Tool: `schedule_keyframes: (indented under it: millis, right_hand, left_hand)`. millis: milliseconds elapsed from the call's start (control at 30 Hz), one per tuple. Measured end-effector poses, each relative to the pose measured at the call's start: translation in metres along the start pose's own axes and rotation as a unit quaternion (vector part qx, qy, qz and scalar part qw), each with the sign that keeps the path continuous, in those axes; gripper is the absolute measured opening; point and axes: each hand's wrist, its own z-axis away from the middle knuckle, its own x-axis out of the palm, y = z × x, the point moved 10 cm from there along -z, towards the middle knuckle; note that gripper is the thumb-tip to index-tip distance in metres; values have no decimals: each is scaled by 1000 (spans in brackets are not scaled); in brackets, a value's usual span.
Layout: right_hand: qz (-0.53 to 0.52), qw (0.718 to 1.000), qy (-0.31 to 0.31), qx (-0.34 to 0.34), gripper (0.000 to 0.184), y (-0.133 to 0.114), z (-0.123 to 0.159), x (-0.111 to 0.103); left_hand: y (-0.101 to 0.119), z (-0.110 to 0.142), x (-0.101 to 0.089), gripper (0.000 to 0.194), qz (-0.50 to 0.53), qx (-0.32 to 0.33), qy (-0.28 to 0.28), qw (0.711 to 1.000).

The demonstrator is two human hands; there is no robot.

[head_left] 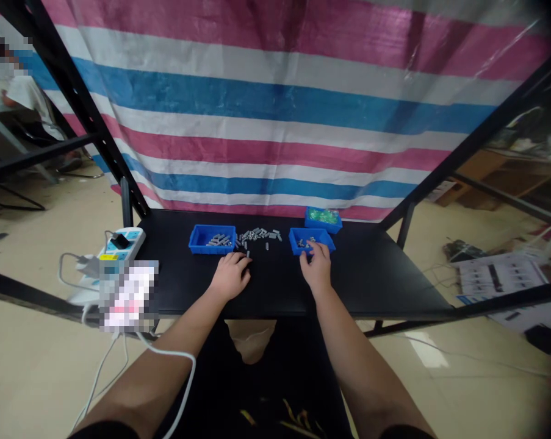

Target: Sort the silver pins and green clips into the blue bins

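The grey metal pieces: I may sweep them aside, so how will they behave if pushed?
The grey metal pieces look like short cylinders, so they would probably roll when pushed. They seem rigid, likely heavy for their size. Lying loose, they would likely scatter rather than move together.

Black tabletop (376, 274) — three blue plastic trays (193, 239) | loose grey metal pieces (259, 235) between two trays
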Motion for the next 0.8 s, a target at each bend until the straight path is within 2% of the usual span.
schedule_keyframes:
  millis: [100,200,333,433,567,667,800]
  right_hand:
    - [-9,1000,19,16,26,10,7,-3]
    - [-33,996,59,62,19,26,11,-9]
    - [-127,979,16,157,15,56,15,7]
    - [-167,966,-3,198,17,70,18,14]
    - [-187,961,-16,204,18,73,19,18]
    - [-183,963,-32,196,19,70,19,20]
    - [-168,965,-45,197,20,69,19,22]
  left_hand:
    - [1,0,3,48,-13,1,-8,1000]
    - [1,-1,5,46,-18,-3,-19,1000]
    - [1,0,0,33,-5,-8,-12,1000]
    - [1,0,-3,23,12,-5,-10,1000]
    - [4,0,-3,25,66,29,-12,997]
    - [8,0,-7,24,144,56,0,988]
    - [-5,1,-23,16,229,22,71,971]
